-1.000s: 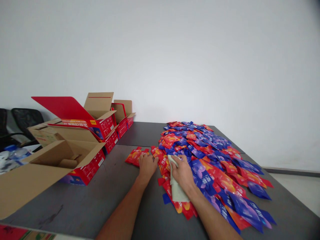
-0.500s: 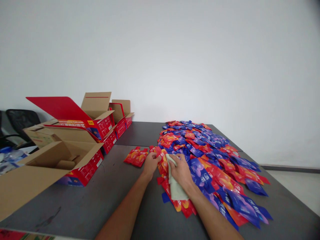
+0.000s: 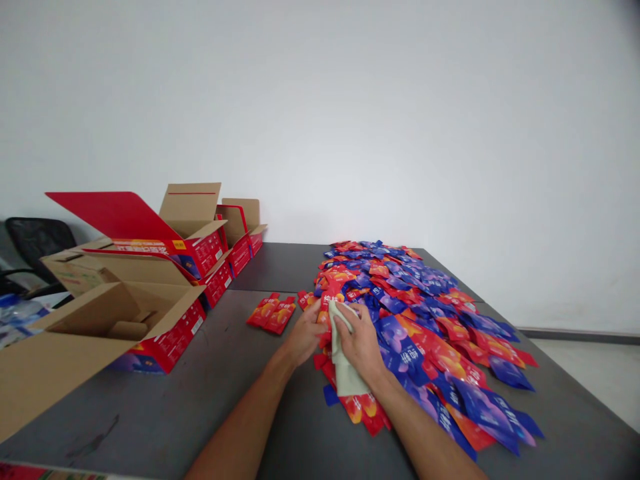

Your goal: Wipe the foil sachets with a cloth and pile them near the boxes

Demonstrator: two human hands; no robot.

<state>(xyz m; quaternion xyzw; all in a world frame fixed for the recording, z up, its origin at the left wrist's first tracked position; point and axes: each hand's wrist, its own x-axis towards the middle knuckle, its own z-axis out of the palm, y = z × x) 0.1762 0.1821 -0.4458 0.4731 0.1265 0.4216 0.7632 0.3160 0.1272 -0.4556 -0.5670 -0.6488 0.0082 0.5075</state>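
Head view looks forward and down across table (image 3: 225, 353)

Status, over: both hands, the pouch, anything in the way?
Left grip on red pouch. Right grip on pale cloth, at the pouch's edge. Red-and-blue pouch pile crowding right grip.

Left grip (image 3: 304, 335) pinches in, fingers (image 3: 315, 329) curled, just beside the right grip (image 3: 360, 340), which clamps down with knuckles bent! Behind them, left forearm (image 3: 245, 420) and right forearm (image 3: 425, 427) spread apart, both bare, wrists nearly straight.
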